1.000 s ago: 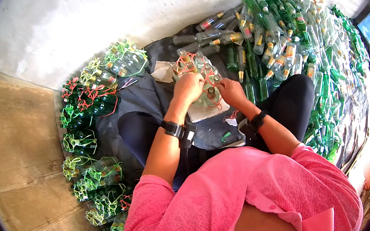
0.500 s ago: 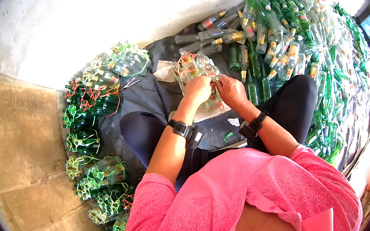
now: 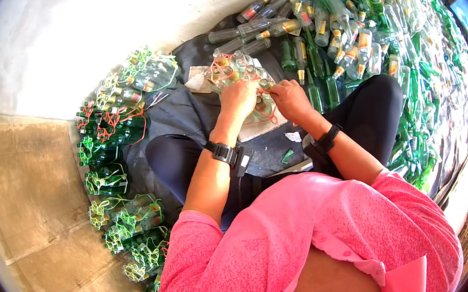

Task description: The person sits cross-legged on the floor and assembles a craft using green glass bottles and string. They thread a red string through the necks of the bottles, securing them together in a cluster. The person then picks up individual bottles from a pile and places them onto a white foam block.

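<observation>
A cluster of clear glass bottles (image 3: 233, 70) bound with red string stands between my knees on a dark sheet. My left hand (image 3: 238, 100) grips the near side of this bundle. My right hand (image 3: 289, 99) pinches the red string (image 3: 269, 112) at the bundle's right side, close to the left hand. Both wrists wear black bands.
A large heap of loose green and clear bottles (image 3: 360, 31) spreads to my right and ahead. Tied bottle bundles (image 3: 112, 131) with red and yellow-green string line my left side. Flattened cardboard (image 3: 30, 200) lies at far left. A pale wall (image 3: 114, 26) rises behind.
Both hands have stayed on the bundle, shifting slightly as they work the red string; the bundle has barely moved.
</observation>
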Demonstrator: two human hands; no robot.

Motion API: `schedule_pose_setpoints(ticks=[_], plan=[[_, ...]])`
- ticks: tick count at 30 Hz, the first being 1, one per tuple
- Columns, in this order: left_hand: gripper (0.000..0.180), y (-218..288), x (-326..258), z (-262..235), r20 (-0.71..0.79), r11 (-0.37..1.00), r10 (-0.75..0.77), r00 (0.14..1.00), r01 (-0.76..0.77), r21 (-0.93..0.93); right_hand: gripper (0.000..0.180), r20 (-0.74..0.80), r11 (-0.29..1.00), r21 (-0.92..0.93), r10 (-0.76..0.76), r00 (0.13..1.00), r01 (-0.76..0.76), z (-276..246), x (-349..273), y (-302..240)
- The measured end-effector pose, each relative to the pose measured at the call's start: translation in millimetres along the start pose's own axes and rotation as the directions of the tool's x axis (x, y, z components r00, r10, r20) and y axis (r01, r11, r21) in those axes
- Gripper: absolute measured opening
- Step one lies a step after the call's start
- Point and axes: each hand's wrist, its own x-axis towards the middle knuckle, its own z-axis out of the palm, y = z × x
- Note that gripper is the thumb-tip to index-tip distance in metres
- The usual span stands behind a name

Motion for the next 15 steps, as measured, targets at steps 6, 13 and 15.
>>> schedule_pose_setpoints(ticks=[6,13,15], plan=[[0.015,-0.6,0.4,-3.3,-0.005,1.000,-0.005,1.000,0.006,0.007,0.018,-0.012,0.982,0.127,0.139,0.990,-0.136,12.0,0.1,-5.0],[0.017,-2.3,-0.7,-3.8,0.038,0.999,-0.035,0.999,0.037,-0.038,0.020,0.164,0.597,0.682,0.438,0.884,-0.422,44.5,-4.3,-3.6],[0.017,-1.4,0.1,-1.9,0.051,0.997,-0.052,0.997,0.055,-0.059,0.020,0.264,0.384,0.786,0.499,0.825,-0.484,52.2,-5.0,-3.6]])
